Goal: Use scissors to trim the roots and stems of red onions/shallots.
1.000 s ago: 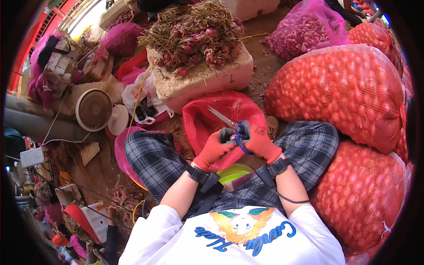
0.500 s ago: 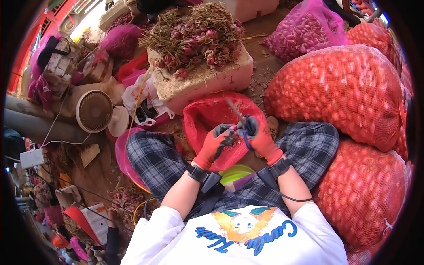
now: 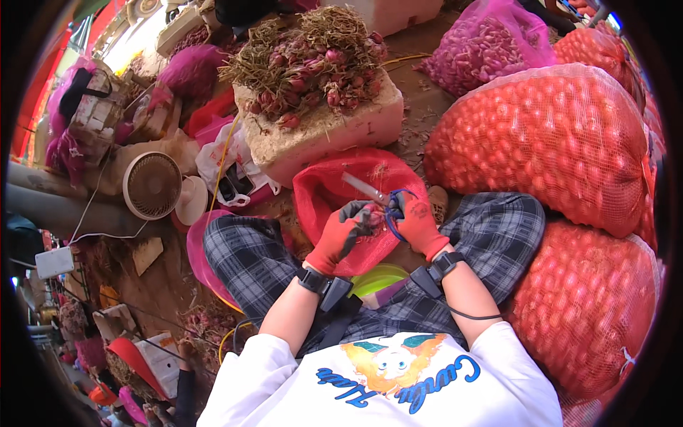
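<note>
Both my hands wear red gloves with dark grey fingers. My left hand (image 3: 344,236) is closed on a small purple-red shallot (image 3: 374,215), mostly covered by the fingers. Close beside it, my right hand (image 3: 416,224) grips blue-handled scissors (image 3: 367,186), whose blades point up and to the left. The blades lie just beyond the shallot; whether they touch it I cannot tell. Under both hands a red mesh bag (image 3: 318,186) gapes between my knees, with bits of dry root and skin on it.
A pale foam box (image 3: 320,142) ahead carries a heap of shallots with dry stalks (image 3: 306,64). Big full red mesh sacks (image 3: 541,142) stand on the right, a pink bag of shallots (image 3: 487,53) behind them. A fan (image 3: 153,183) stands left; a green basin (image 3: 380,276) sits between my legs.
The scissors have swung leftward, their blades now lying flatter and more spread to view. My right hand has turned and shifted slightly left; the left hand keeps its hold on the shallot.
</note>
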The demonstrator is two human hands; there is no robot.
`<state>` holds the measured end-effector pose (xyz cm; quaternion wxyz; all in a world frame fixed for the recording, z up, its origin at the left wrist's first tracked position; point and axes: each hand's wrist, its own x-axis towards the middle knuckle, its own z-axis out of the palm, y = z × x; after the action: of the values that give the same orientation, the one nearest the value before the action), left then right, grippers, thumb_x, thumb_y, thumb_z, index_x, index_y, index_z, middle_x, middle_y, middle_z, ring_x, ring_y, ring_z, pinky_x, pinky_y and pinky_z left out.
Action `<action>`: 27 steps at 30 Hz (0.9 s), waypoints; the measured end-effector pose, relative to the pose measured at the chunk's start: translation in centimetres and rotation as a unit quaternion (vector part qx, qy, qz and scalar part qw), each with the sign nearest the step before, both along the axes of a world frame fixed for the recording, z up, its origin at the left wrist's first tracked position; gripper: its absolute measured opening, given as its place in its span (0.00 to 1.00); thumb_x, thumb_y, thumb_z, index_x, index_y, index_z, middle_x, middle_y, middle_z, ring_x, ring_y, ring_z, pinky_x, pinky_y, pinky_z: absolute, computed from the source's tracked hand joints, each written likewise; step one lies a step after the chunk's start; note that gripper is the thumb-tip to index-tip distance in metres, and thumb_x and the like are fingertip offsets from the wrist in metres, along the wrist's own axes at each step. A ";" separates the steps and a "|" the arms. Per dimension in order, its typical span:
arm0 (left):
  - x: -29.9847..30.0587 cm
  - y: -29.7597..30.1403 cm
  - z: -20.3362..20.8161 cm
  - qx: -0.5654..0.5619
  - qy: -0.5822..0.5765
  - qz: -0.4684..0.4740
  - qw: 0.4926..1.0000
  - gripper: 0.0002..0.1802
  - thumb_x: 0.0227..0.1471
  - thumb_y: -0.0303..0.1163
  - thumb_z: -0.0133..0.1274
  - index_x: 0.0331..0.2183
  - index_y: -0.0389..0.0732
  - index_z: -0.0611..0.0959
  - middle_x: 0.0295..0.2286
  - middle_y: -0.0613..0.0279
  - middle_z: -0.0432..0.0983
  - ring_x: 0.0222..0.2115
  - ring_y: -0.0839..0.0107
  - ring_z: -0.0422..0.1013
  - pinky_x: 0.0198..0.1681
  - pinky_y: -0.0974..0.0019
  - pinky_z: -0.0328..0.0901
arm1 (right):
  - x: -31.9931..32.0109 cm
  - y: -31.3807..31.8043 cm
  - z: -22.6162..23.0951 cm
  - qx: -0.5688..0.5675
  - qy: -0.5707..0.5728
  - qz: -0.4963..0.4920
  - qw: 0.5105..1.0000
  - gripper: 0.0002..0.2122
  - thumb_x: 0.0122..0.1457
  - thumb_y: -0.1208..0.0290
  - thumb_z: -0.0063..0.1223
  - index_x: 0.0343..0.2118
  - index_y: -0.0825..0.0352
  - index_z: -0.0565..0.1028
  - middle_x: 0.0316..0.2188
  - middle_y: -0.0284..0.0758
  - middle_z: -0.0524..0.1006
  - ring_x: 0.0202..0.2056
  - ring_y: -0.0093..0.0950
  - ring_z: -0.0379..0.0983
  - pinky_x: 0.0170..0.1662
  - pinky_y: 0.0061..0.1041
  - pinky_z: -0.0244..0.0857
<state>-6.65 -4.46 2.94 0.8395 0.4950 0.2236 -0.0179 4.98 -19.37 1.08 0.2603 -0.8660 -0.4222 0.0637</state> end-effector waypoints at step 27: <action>1.0 0.1 -4.7 0.092 -0.151 0.202 0.963 0.11 0.57 0.33 0.44 0.39 0.38 0.73 0.31 0.66 0.72 0.34 0.77 0.69 0.38 0.73 0.66 | -1.9 0.0 3.2 0.038 0.230 -0.053 0.971 0.25 0.45 0.54 0.60 0.38 0.70 0.68 0.28 0.42 0.75 0.33 0.38 0.73 0.36 0.32 0.66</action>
<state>-5.63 -4.32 -1.76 0.8004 0.5114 0.1905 0.2480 3.09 -19.38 4.29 0.3858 -0.8387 -0.3067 0.2317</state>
